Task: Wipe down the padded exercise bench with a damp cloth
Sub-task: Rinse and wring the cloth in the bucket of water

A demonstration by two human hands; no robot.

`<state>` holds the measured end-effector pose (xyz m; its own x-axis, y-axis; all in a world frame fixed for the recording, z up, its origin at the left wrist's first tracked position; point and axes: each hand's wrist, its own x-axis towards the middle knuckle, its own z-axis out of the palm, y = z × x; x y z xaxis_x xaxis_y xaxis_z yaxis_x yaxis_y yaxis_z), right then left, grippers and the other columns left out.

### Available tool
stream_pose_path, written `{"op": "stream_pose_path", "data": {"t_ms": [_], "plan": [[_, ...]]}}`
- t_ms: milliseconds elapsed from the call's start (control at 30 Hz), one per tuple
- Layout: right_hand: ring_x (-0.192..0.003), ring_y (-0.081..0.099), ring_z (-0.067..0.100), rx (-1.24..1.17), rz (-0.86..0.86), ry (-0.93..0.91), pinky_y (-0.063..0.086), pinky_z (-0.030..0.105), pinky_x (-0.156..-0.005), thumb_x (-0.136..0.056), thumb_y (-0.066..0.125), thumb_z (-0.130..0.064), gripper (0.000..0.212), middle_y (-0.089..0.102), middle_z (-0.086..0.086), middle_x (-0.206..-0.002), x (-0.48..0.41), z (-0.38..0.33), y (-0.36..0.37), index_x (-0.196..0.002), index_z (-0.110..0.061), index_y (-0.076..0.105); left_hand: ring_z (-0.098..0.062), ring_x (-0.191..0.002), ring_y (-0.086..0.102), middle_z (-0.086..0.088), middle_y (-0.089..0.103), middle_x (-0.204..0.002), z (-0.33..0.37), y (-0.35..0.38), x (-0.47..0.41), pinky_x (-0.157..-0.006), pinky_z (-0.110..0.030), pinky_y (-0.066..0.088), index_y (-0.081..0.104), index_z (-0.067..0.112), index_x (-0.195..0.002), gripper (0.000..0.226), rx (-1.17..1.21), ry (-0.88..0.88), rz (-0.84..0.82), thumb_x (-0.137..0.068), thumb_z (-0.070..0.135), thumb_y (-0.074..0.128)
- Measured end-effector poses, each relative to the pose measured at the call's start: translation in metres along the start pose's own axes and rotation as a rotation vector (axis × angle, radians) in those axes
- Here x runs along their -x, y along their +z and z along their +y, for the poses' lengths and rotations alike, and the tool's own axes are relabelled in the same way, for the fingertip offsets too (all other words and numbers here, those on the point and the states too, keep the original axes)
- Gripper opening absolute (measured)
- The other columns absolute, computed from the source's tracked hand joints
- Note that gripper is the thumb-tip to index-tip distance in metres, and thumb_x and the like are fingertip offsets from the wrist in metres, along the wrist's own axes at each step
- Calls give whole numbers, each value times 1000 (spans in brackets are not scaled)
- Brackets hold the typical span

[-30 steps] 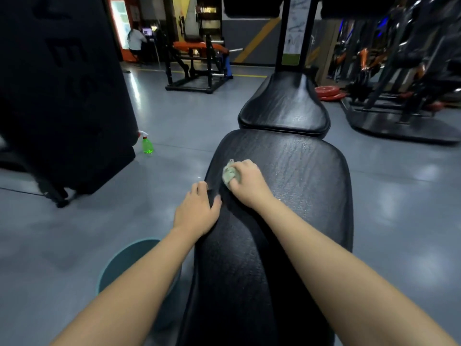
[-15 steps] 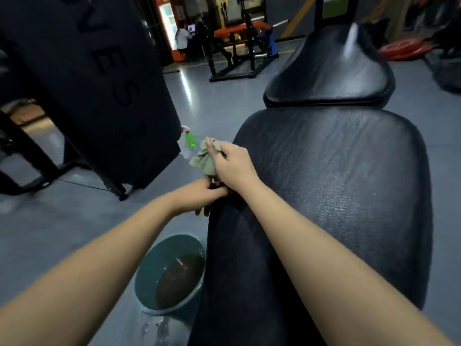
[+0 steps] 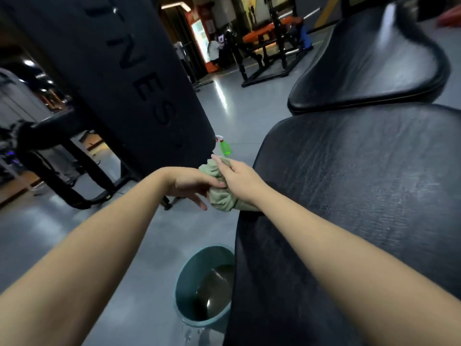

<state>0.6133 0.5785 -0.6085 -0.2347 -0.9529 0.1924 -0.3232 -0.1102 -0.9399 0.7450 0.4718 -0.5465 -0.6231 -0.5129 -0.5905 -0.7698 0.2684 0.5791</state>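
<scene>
The black padded bench (image 3: 361,186) fills the right half of the view, with a second black pad (image 3: 374,63) beyond it. A bunched pale green cloth (image 3: 220,196) hangs just off the bench's left edge, above the floor. My right hand (image 3: 237,178) grips the cloth from above, index finger stretched forward. My left hand (image 3: 192,187) meets it from the left; its thumb lies on the cloth while its other fingers hang loose below.
A teal bucket (image 3: 189,278) of murky water stands on the grey floor beside the bench, below my hands. A green spray bottle (image 3: 225,146) sits on the floor further off. A large black machine panel (image 3: 112,78) looms at left. Other gym equipment and people stand far back.
My right hand lifted the cloth off the bench top and carried it left past the edge. My left hand left the bench edge and came up to the cloth. The view swung left.
</scene>
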Motion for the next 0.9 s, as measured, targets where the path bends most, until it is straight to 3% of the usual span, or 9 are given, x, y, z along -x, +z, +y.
{"op": "stream_pose_path", "data": {"t_ms": [33, 133, 267, 433, 567, 633, 733, 800, 900], "plan": [[-140, 42, 17, 73, 16, -18, 27, 21, -111, -109, 36, -42, 43, 55, -7, -149, -2, 1, 3, -147, -29, 52, -25, -101, 68, -14, 71, -121, -1, 2, -8, -92, -48, 57, 67, 11, -124, 30, -39, -11, -18, -102, 28, 58], [-133, 46, 30, 343, 32, -60, 30, 30, -97, -108, 38, -22, 42, 57, 10, -144, -1, 5, 16, -147, -18, 50, -27, -94, 71, -14, 75, -102, -9, 16, -29, -98, -58, 54, 70, 6, -105, 26, -157, 11, 3, -100, 17, 47], [-125, 54, 35, 455, 64, -37, 42, 40, -95, -105, 39, -32, 52, 57, 13, -142, 7, 2, 22, -155, -21, 33, -36, -106, 70, -18, 75, -109, -31, 11, -36, -95, -55, 56, 67, 8, -114, 31, 10, 72, -86, -103, 28, 45], [-109, 61, 34, 794, -198, -24, 43, 40, -78, -94, 49, -37, 59, 61, 3, -132, 14, -6, 37, -148, -26, 29, -43, -114, 66, -23, 70, -122, -81, 4, -37, -95, -58, 55, 57, 4, -133, 41, 157, 57, -202, -101, 28, 48], [-105, 59, 37, 813, -317, 32, 45, 38, -79, -94, 57, -27, 84, 60, 15, -127, -4, 2, 71, -161, -19, 7, -39, -101, 70, -19, 73, -115, -124, 10, -36, -88, -50, 59, 64, 8, -122, 29, 230, 104, -272, -104, 24, 48], [-109, 58, 38, 801, -374, 106, 50, 41, -87, -95, 59, -25, 78, 59, 19, -124, -20, 11, 94, -159, -12, 17, -36, -92, 70, -17, 74, -109, -151, 13, -41, -79, -45, 60, 66, 5, -118, 31, 258, 86, -242, -105, 25, 45], [-114, 58, 38, 858, -453, 191, 46, 33, -79, -95, 60, -22, 34, 61, 21, -125, -36, 35, 135, -123, -6, 53, -26, -69, 62, -8, 71, -83, -194, 16, -46, -57, -32, 53, 69, 11, -100, 33, 232, 48, -125, -90, 39, 55], [-113, 60, 38, 909, -569, 240, 40, 31, -73, -95, 59, -20, 26, 62, 21, -123, -38, 49, 160, -117, -5, 56, -20, -61, 56, -2, 67, -76, -225, 21, -49, -51, -29, 46, 67, 17, -96, 28, 169, 4, -95, -86, 42, 60], [-112, 63, 35, 1006, -737, 280, 40, 30, -72, -95, 62, -17, 29, 64, 18, -124, -38, 64, 190, -122, -6, 58, -18, -58, 58, -3, 70, -83, -259, 44, -57, -48, -27, 46, 67, 18, -97, 21, 101, -54, -135, -97, 38, 59]]}}
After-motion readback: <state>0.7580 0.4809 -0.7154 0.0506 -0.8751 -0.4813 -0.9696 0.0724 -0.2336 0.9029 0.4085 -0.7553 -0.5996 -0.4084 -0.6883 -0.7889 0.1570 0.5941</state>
